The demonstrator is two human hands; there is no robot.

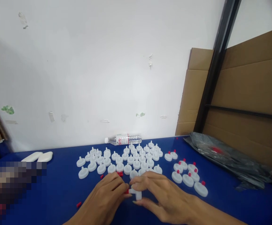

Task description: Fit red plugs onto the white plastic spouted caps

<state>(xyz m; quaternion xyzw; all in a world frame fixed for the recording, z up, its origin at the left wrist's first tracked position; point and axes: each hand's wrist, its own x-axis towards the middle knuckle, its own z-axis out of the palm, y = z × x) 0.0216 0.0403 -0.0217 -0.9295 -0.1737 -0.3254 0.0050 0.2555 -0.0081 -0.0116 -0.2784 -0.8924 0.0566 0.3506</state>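
Observation:
At the front middle of the blue table, my left hand [110,195] pinches a small red cap [126,191] between thumb and fingers. A white nozzle lid [138,195], tipped on its side, is in the grip of my right hand [160,197]. Its spout points left, and its tip meets the red cap; how far the cap sits over it I cannot tell. Just beyond my hands stand several white nozzle lids [127,169] with bare spouts. A few loose red caps [120,173] lie close to my left fingers.
Several red-capped lids [187,179] stand at the right. A plastic bottle [124,139] lies along the wall. Grey plastic wrapping [229,159] covers the right side, near cardboard [250,84] and a dark post. White oval objects [45,157] lie left. One loose red cap [79,204] is front left.

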